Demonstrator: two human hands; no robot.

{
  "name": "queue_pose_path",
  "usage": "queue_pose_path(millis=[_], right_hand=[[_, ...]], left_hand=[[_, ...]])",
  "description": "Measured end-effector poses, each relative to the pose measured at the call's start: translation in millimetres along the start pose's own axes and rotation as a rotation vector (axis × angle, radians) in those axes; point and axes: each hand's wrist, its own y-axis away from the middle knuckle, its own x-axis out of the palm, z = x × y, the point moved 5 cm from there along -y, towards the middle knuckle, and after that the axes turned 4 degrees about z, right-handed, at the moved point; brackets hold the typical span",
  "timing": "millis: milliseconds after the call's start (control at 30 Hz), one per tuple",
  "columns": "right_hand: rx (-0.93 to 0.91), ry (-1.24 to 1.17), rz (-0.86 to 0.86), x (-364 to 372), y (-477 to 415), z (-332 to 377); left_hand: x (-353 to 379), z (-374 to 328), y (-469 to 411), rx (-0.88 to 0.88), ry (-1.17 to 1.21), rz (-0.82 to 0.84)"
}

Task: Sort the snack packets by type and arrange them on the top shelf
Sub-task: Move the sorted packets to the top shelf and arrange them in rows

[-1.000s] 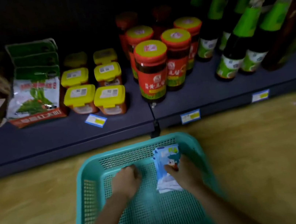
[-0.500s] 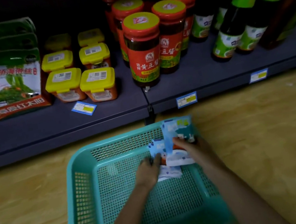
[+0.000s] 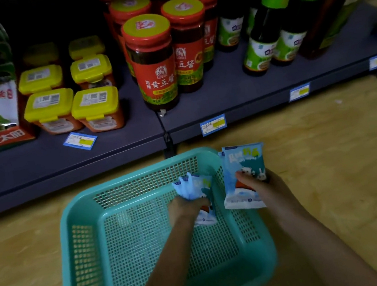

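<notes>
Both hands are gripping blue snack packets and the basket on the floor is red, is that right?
Not quite: the head view shows the basket is teal, not red. The rest holds: the left hand and the right hand each grip blue snack packets, and the basket sits on the floor.
</notes>
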Motion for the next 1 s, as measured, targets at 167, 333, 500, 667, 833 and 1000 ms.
queue_pose_path(millis=[167,333,500,667,833,1000], right_hand=[[0.002,0.019,0.029,-2,2,-4],[-0.070,0.010,0.092,9,11,37],[-0.038,0.032,0.127,7,91,146],[-0.136,-0.002,0.153,5,218,321],[-0.201,-0.039,0.238,7,353,498],[-0.327,0.002,0.315,18,461,638]], left_hand=[[-5,5,8,0.102,0.180,0.000],[-67,-23,54,0.214,0.487,0.038],[-184,-93,179,0.259,0.595,0.008],[-309,-195,363,0.365,0.620,-0.013],[-416,-298,556,0.472,0.614,-0.052],[-500,-362,706,0.533,0.570,-0.172]])
